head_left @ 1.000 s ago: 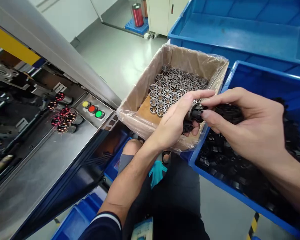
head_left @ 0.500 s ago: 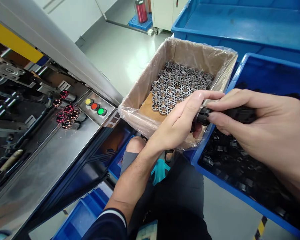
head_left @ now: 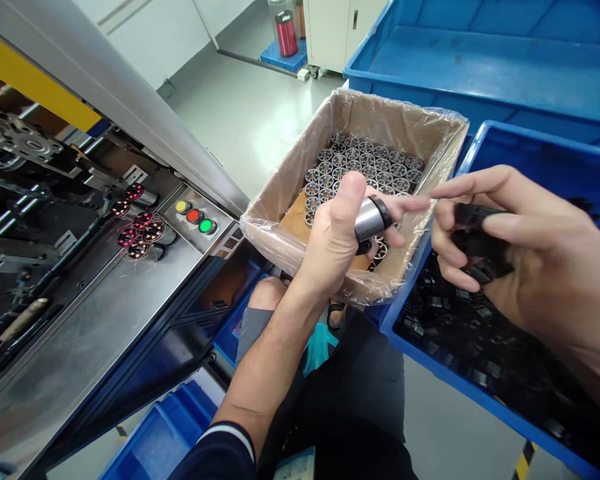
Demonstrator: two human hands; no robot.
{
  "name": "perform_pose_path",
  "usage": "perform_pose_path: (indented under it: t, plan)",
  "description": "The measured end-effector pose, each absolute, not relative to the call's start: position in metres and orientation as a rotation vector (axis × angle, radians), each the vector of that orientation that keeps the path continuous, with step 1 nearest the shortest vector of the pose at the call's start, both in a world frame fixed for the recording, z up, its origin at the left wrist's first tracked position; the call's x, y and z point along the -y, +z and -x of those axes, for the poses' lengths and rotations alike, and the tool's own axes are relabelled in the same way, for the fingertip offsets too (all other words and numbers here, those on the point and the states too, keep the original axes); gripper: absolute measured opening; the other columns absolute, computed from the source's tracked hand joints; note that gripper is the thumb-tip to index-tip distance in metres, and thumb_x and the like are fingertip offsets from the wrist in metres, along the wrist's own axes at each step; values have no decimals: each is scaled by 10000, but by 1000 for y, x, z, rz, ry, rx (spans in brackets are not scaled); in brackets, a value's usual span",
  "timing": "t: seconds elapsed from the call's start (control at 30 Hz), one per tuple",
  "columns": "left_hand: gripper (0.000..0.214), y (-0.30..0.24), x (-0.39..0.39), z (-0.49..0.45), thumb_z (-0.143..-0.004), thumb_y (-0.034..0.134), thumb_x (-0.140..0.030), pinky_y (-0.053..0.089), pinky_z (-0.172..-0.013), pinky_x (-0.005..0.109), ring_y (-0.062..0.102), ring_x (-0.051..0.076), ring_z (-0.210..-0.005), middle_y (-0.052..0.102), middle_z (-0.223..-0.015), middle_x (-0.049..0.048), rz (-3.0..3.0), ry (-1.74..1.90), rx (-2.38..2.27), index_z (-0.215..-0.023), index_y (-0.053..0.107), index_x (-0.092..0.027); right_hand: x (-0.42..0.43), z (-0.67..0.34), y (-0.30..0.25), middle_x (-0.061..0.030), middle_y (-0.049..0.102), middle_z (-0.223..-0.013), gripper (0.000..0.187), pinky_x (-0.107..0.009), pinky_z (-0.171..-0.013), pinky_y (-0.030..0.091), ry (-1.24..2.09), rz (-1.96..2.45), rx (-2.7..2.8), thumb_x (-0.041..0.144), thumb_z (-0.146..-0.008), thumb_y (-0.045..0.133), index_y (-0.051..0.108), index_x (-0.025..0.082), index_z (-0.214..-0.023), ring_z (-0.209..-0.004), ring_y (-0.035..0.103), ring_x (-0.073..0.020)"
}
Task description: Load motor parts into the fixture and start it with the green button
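My left hand (head_left: 337,240) is closed around a silver metal cylinder (head_left: 368,219) with a black plastic cap (head_left: 381,211) on its end, held over the near corner of a plastic-lined cardboard box (head_left: 300,170). The box holds several rows of round metal cores (head_left: 365,163) standing upright. My right hand (head_left: 510,247) is a short way to the right, fingers curled around a handful of black plastic caps (head_left: 477,240), above a blue bin (head_left: 475,167) full of the same black parts (head_left: 460,333).
A steel machine bed (head_left: 95,313) runs along the left, with yellow, red and green buttons (head_left: 195,215) and wound copper rotors (head_left: 140,233) on it. Larger blue crates (head_left: 480,60) stand behind. My knees and more blue bins (head_left: 150,440) are below.
My hands have pulled apart. The left hand turned the cylinder up so its silver body and black cap show; the right hand drew back to the right with its black caps.
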State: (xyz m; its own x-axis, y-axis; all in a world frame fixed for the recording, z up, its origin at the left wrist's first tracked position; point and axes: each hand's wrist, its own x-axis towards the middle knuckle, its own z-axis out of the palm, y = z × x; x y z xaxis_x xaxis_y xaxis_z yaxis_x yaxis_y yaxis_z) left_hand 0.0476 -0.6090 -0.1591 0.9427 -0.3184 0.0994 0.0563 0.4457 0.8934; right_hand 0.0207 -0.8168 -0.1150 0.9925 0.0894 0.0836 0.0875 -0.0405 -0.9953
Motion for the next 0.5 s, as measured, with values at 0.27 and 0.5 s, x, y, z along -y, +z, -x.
perform_pose_path:
  t: [0.27,0.5]
  plan:
    - [570,-155,623,-42,-1268,624,-733,440,-584,207,526,77,-556,552,-709,-47,-1036,-224,230,-1041,740,-223,815,-20,-121,-7,917,-1227,244,-305,-382,445,-139,1540,160,373,-1085,944,729,306,-1182,-495,605,-103]
    - [358,-149,639,-34,-1272,696,-599,546,-601,207,611,102,-665,668,-858,-23,-895,-456,263,-1263,735,-243,818,-3,-116,-30,952,-1291,330,-581,-1017,740,-606,2001,318,302,-928,1122,794,332,-912,-1315,902,-388]
